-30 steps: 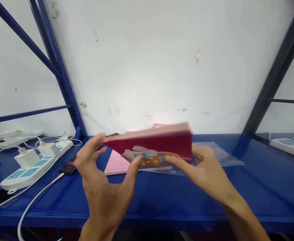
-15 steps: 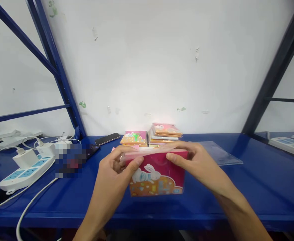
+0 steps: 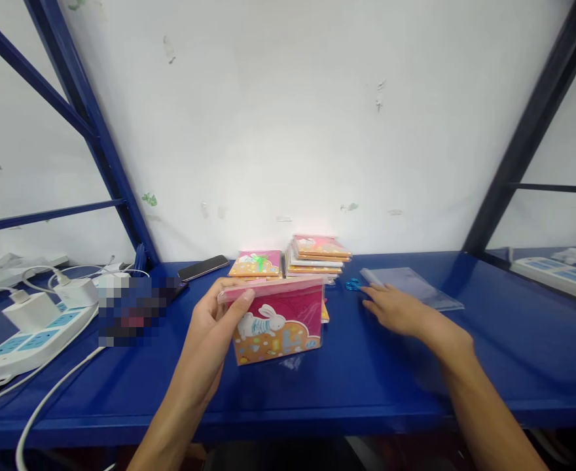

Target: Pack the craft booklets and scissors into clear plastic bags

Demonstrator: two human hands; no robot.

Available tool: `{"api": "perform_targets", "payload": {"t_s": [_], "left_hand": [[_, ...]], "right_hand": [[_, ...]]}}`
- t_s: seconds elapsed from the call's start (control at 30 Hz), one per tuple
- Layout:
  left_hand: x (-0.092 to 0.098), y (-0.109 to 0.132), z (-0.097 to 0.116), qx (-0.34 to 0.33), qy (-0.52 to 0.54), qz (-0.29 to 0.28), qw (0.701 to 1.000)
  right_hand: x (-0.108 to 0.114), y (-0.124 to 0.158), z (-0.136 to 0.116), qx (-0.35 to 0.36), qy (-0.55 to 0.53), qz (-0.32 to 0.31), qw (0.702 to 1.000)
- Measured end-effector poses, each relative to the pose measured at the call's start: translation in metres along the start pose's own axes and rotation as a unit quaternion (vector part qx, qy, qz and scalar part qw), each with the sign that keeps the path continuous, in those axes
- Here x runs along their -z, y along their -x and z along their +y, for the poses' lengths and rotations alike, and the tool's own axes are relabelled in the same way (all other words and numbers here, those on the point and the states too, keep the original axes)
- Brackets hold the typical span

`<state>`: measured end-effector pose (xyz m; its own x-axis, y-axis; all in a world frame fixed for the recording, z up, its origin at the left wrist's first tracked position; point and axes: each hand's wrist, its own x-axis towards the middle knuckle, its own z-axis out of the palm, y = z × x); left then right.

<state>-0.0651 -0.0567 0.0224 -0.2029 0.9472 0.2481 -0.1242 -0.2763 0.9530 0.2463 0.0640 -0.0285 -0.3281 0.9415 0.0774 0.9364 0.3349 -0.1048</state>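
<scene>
Rabbit-print notebook (image 3: pixel 279 326), magenta and orange cover, left hand (image 3: pixel 203 333) gripping

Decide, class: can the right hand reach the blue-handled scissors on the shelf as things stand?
Probably yes: the right hand rests on the blue metal shelf, fingertips just short of the blue-handled scissors, and nothing lies between them.
</scene>
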Motion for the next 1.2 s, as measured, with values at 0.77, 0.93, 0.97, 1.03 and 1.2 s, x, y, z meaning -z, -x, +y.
{"api": "perform_targets", "payload": {"t_s": [0.77, 0.93, 0.97, 1.03, 1.2], "left_hand": [[-0.008, 0.003, -0.008, -0.005, 0.009, 0.007, 1.000], [-0.008, 0.003, -0.008, -0.015, -0.022, -0.010, 1.000], [-0.008, 0.003, -0.008, -0.014, -0.019, -0.016, 1.000], [-0.009, 0.004, -0.007, -0.015, -0.014, -0.024, 0.999], [-0.015, 0.006, -0.004, -0.034, -0.033, 0.017, 0.999]], "right_hand": [[0.018, 0.009, -0.016, -0.018, -0.063, -0.036, 0.997], [0.036, 0.007, -0.022, -0.018, -0.155, 0.077, 0.985], [0.041, 0.008, -0.025, -0.014, -0.202, 0.122, 0.972], [0.051, 0.011, -0.032, 0.006, -0.311, 0.195, 0.930], [0.071, 0.032, -0.055, 0.073, -0.499, 0.206, 0.839]]}}
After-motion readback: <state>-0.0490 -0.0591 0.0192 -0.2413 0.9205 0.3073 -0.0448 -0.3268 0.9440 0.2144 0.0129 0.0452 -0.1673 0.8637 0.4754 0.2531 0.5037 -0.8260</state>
